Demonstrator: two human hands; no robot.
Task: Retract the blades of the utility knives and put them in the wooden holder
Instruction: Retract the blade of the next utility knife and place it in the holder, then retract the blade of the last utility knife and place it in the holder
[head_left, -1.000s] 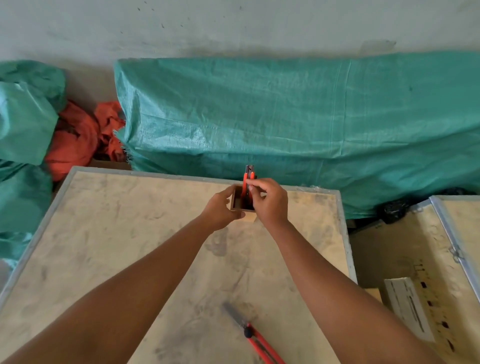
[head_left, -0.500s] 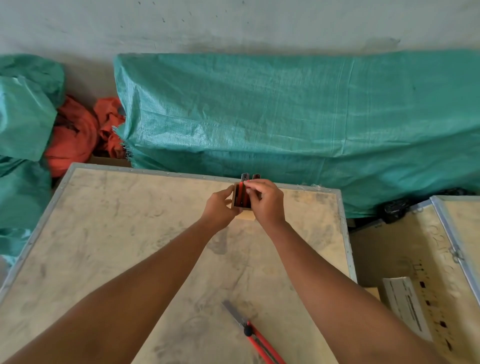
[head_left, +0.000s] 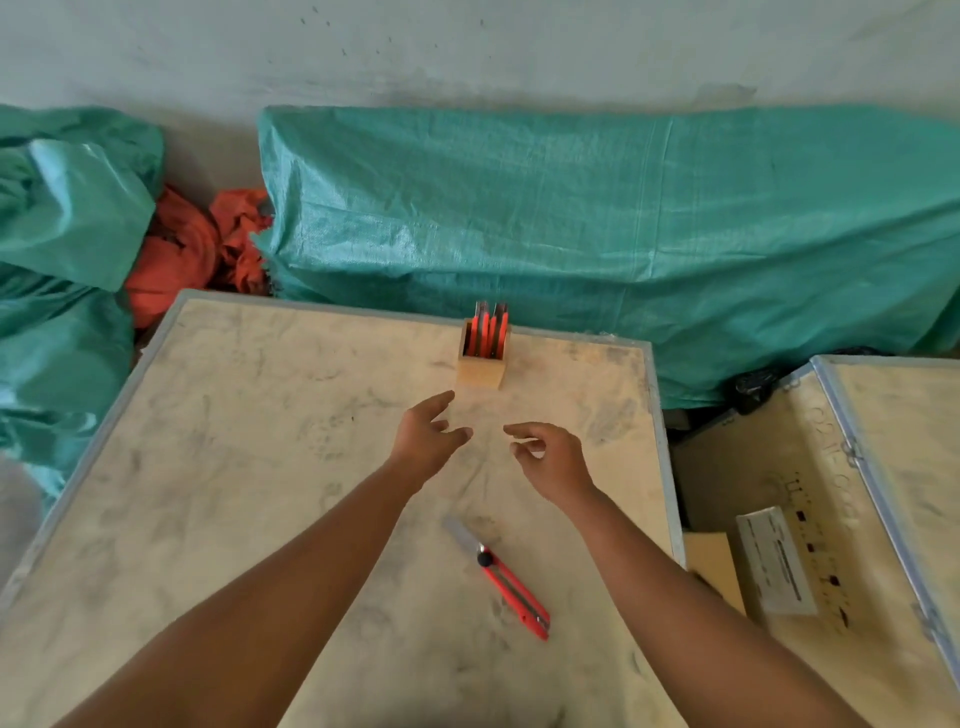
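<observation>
Near the far edge of the tabletop (head_left: 218, 467) stands the wooden holder (head_left: 481, 368), with several red knives (head_left: 486, 332) upright in it. One more knife (head_left: 511, 587) lies flat on the near part of the tabletop, its grey blade (head_left: 460, 532) out and pointing away toward the holder. Both hands hover empty between the two: the left hand (head_left: 423, 441) has its fingers spread loosely, the right hand (head_left: 548, 457) has its fingers slightly curled and apart, holding nothing. The step in hand looks to be fetching this last knife. It would go best to take it by the red body, well back from the blade, thumb the black slider (head_left: 484, 558) toward the tail until the steel is fully in, and only then carry it to the holder, steadying the holder with the other hand. The knife lies nearer the person than either hand, just below the right wrist, with its blade end closest to the fingers, so the reach should come from the handle side.
</observation>
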